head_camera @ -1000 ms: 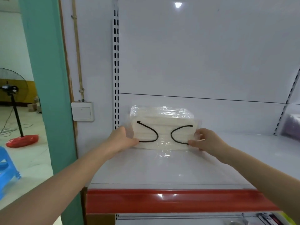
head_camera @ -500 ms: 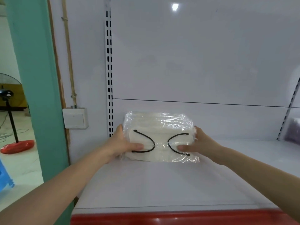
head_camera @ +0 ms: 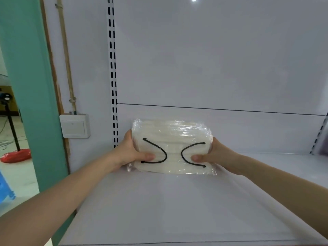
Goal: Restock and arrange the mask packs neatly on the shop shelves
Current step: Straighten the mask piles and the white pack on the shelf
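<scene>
I'm gripping the wrapped mask pack (head_camera: 172, 148) by both short ends, left hand (head_camera: 129, 153) and right hand (head_camera: 216, 155) curling round it, thumbs in front, and I'm judging it light, squashy, slippery film.

No text, label, brand, number or sign could be read. A small mark was seen on the rocker of the wall switch (head_camera: 74, 125), but it was too small to be made out. Nothing legible was found on the clear wrap of the mask pack (head_camera: 173, 148).
</scene>
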`<state>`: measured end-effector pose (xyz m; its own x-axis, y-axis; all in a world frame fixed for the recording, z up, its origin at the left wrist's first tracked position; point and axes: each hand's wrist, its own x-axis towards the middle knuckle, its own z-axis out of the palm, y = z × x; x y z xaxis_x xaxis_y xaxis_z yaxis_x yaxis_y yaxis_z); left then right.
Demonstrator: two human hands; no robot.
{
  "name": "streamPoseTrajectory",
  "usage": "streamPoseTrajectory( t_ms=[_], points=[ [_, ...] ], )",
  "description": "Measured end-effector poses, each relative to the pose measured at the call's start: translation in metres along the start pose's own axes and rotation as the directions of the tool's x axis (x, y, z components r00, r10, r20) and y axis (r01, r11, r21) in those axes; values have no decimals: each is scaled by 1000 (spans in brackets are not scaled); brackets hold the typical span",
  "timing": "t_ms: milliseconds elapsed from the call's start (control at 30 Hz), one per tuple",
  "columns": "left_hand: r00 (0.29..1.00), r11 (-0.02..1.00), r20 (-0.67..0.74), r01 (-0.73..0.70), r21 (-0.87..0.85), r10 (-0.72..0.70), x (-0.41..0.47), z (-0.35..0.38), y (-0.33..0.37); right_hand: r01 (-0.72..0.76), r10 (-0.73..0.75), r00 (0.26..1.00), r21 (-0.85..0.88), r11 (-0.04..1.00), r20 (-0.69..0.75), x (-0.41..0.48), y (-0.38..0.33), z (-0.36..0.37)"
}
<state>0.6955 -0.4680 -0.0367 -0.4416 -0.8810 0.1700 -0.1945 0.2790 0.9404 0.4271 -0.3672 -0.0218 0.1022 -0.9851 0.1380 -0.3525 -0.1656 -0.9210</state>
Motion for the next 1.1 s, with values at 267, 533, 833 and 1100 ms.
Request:
streamPoseTrajectory(
  t_ms=[267,533,833,1100],
  points=[
    [1000,999,9,6,49,-7,12,-4,-9,39,-43,996,50,998,75,10,6,-5],
    [999,998,17,32,47,-33,15,-5,-11,77,-89,991,120,990,97,13,11,-6],
    [995,999,94,33,-13,-32,19,-3,-8,72,-88,990,142,987,109,11,11,-9],
    [986,999,160,45,-28,-40,22,21,7,62,-74,993,121,991,95,-11,9,-25]
  ],
)
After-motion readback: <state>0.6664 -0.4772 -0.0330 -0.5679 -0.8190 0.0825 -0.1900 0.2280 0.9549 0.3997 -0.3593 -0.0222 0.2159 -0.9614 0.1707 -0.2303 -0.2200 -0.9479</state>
